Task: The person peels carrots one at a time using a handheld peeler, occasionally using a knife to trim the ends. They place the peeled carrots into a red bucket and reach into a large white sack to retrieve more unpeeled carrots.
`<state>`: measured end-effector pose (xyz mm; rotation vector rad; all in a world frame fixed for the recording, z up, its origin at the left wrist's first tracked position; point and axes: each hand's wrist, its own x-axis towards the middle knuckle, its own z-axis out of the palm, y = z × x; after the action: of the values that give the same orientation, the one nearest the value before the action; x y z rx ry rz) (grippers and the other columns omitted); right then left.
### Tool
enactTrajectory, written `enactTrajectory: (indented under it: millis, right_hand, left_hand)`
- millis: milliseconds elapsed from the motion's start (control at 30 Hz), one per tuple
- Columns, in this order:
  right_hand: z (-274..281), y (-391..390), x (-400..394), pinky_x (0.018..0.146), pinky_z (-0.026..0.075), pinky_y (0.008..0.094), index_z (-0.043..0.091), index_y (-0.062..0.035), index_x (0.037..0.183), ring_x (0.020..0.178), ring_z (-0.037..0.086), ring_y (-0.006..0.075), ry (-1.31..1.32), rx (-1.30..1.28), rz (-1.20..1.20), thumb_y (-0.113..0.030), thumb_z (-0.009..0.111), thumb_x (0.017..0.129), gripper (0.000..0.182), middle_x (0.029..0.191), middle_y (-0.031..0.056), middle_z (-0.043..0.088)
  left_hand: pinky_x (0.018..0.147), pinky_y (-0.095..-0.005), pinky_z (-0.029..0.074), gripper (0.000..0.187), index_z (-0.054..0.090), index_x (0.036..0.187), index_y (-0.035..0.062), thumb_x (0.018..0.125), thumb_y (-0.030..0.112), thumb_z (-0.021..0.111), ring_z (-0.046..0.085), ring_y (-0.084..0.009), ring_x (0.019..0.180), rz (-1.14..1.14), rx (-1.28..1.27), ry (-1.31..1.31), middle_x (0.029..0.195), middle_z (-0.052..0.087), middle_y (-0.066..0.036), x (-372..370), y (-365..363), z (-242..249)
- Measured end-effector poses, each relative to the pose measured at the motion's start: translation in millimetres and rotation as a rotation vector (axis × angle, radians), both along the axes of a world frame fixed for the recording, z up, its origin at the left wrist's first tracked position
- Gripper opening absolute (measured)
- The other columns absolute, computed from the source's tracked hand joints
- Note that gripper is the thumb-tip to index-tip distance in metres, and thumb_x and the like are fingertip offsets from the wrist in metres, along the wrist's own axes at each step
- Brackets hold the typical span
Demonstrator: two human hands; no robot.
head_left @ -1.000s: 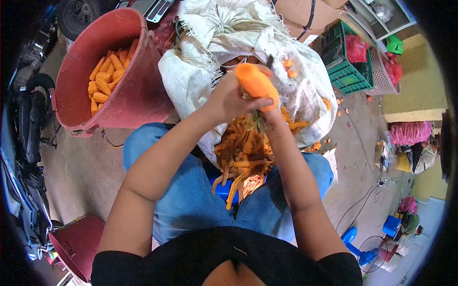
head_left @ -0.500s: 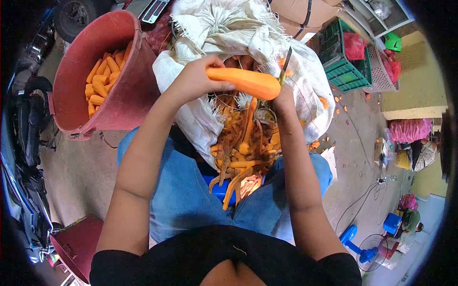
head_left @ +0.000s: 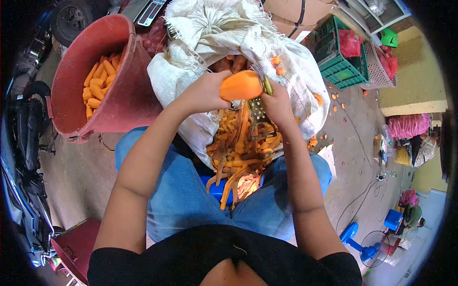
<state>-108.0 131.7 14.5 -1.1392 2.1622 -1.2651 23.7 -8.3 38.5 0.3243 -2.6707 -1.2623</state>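
Note:
My left hand [head_left: 208, 92] is closed around a large peeled carrot [head_left: 242, 86], whose thick end points right toward my other hand. In my right hand [head_left: 278, 105] is a knife with a yellow-green handle [head_left: 268, 86]; its blade is blurred near the carrot's end. Below both hands, a heap of carrot peelings and cut ends [head_left: 238, 143] fills the space between my knees. A dark piece with pale dots [head_left: 258, 110] shows just under my right hand. Behind lies an open white woven sack [head_left: 296, 71] with unpeeled carrots [head_left: 236, 64] in its mouth.
A red tub [head_left: 133, 90] with peeled carrots [head_left: 99, 81] stands on the left. Carrot slices [head_left: 279, 70] lie on the sack and floor. At the right are a green crate [head_left: 343, 69], a blue fan [head_left: 367, 252] and cables. A motorcycle [head_left: 28, 124] is at far left.
The carrot has turned, its thick end swinging up and left. My left hand has moved right and slightly down. The knife blade, upright before, is now blurred; the dotted piece has come into view.

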Motion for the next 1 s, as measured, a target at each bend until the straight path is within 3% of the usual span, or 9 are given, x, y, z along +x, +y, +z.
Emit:
enactTrajectory:
  millis: [133,333,633,733,900,1000]
  right_hand:
    - [8,7,6,0.058,0.039,0.0412,0.051,-0.002,0.078,0.068,0.05,0.0383,0.181,0.101,0.006,-0.019,0.053,0.072,0.018,0.069,0.0214,0.053]
    - [15,13,5,0.059,0.039,0.0416,0.052,-0.0015,0.078,0.069,0.05,0.039,0.111,0.188,-0.03,-0.02,0.053,0.073,0.019,0.067,0.0223,0.052]
    - [3,18,1,0.061,0.039,0.0424,0.051,0.001,0.075,0.069,0.049,0.0398,0.091,0.156,-0.057,-0.017,0.051,0.073,0.018,0.067,0.0236,0.052]
    - [-2,18,1,0.061,0.039,0.0429,0.051,0.0012,0.074,0.069,0.049,0.0401,0.125,0.131,-0.097,-0.017,0.05,0.073,0.018,0.067,0.0242,0.051]
    - [-8,19,-4,0.061,0.039,0.0432,0.052,0.0016,0.074,0.068,0.049,0.0407,0.065,0.161,-0.119,-0.018,0.048,0.074,0.02,0.067,0.0246,0.051]
    - [-6,18,-2,0.06,0.039,0.0419,0.052,0.0018,0.074,0.065,0.05,0.0388,0.013,0.141,-0.119,-0.018,0.048,0.074,0.02,0.065,0.0229,0.052]
  left_hand:
    - [0.061,-0.0347,0.043,0.034,0.048,0.079,0.0008,0.051,0.015,0.061,0.055,-0.0312,0.068,0.06,-0.037,0.058,0.069,0.054,-0.017,-3,-5,-10]
    - [0.06,-0.0315,0.043,0.037,0.05,0.084,0.0001,0.052,0.014,0.061,0.056,-0.0277,0.065,0.151,-0.099,0.052,0.069,0.056,-0.016,-9,3,-15]
    - [0.059,-0.0368,0.043,0.03,0.05,0.077,0.0009,0.054,0.017,0.059,0.054,-0.0336,0.066,0.164,-0.088,0.087,0.067,0.055,-0.018,-16,12,-18]
    - [0.058,-0.0326,0.043,0.032,0.052,0.081,0.001,0.053,0.014,0.06,0.056,-0.029,0.064,0.17,-0.143,0.081,0.067,0.056,-0.015,-16,16,-19]
    - [0.057,-0.0305,0.043,0.034,0.053,0.081,0.0006,0.053,0.016,0.062,0.056,-0.0259,0.061,0.094,-0.096,0.198,0.065,0.056,-0.014,-11,18,-14]
    - [0.059,-0.0322,0.044,0.038,0.053,0.083,0.0017,0.05,0.016,0.063,0.056,-0.0286,0.064,0.074,-0.002,0.147,0.068,0.056,-0.016,-7,22,-9]
